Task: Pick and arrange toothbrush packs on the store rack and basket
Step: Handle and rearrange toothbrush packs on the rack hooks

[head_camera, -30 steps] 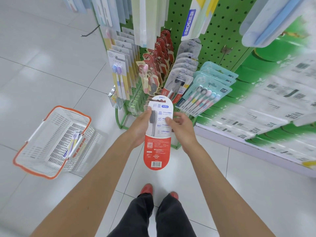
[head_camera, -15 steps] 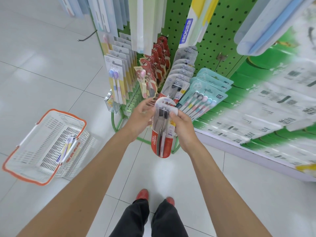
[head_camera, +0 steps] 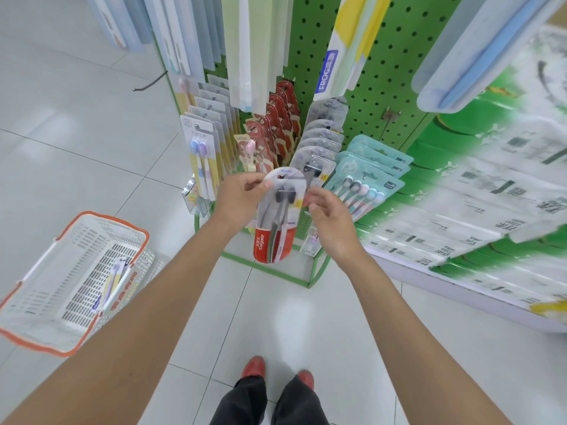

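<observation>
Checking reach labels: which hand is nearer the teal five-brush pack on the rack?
Right. The right hand sits just left of the teal five-brush pack; the left hand pinches the top of the Colgate pack, farther left, with that pack between.

Packed rack [head_camera: 383, 72] ahead, bare floor [head_camera: 76, 133] left

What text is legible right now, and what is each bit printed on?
"Colgate": red foot of the held toothbrush pack.
"FROG": blue label on a hanging pack.
Too blurred: green shelf packs on the right, red print on the pack in the basket.
</observation>
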A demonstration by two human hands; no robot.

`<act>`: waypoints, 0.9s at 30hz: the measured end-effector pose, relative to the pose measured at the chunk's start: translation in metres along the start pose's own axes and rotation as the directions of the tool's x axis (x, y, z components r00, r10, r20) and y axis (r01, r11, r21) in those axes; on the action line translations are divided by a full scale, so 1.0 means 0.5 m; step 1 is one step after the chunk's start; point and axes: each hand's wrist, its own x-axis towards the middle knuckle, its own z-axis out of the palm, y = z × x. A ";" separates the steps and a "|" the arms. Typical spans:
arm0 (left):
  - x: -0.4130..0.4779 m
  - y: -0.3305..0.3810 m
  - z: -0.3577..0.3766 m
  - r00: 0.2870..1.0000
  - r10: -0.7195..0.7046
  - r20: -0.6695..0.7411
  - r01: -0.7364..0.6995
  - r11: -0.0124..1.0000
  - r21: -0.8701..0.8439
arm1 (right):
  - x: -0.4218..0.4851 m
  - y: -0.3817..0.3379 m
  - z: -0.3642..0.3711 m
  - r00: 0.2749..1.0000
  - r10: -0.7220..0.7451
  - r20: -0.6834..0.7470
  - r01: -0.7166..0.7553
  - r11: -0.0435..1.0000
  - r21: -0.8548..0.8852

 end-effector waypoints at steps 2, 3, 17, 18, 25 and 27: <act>0.012 0.006 -0.012 0.997 0.025 -0.072 -0.022 0.999 0.047 | 0.002 -0.008 -0.017 0.997 -0.079 -0.013 0.077 0.991 -0.110; 0.017 0.011 -0.018 0.993 0.051 -0.110 -0.042 0.995 0.091 | 0.006 -0.016 -0.026 0.994 -0.107 -0.028 0.102 0.984 -0.146; 0.106 0.037 0.027 0.882 0.425 -0.206 -0.291 0.833 0.471 | 0.218 -0.127 -0.131 0.924 -0.379 0.050 0.310 0.664 -0.680; 0.117 0.036 0.035 0.875 0.436 -0.209 -0.299 0.828 0.474 | 0.232 -0.125 -0.135 0.921 -0.383 0.071 0.317 0.633 -0.706; 0.177 0.049 0.070 0.830 0.494 -0.258 -0.294 0.781 0.551 | 0.295 -0.109 -0.138 0.923 -0.351 0.161 0.345 0.563 -0.751; 0.190 0.056 0.081 0.835 0.491 -0.250 -0.297 0.782 0.548 | 0.308 -0.103 -0.136 0.919 -0.352 0.176 0.360 0.573 -0.736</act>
